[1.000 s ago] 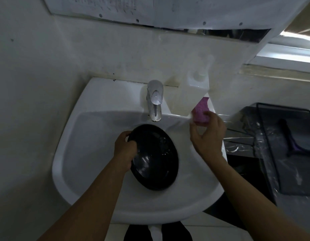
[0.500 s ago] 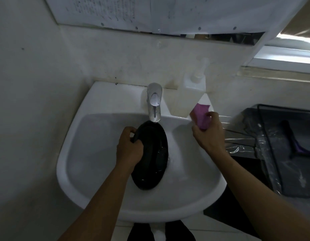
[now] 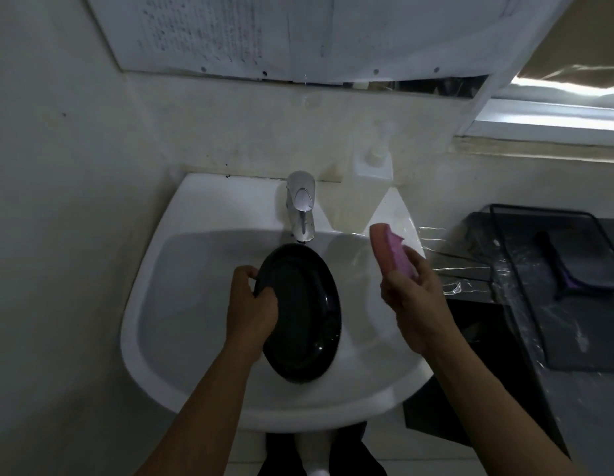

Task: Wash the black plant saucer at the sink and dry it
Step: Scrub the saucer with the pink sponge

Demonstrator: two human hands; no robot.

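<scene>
The round black plant saucer point(image 3: 304, 314) is held tilted on edge inside the white sink point(image 3: 182, 286), its top rim just below the chrome faucet point(image 3: 301, 207). My left hand point(image 3: 252, 305) grips the saucer's left rim. My right hand point(image 3: 414, 293) is over the right side of the basin and holds a pink sponge point(image 3: 391, 250) upright, apart from the saucer. No water stream is visible from the faucet.
A white soap dispenser point(image 3: 374, 163) stands on the sink's back right corner. To the right is a dark counter with a black wire tray point(image 3: 546, 249) wrapped in clear plastic. Papers hang on the wall above. The wall is close on the left.
My right hand lifted the pink sponge off the sink's right ledge and brought it over the basin. My left hand turned the saucer on edge, then back to show its face.
</scene>
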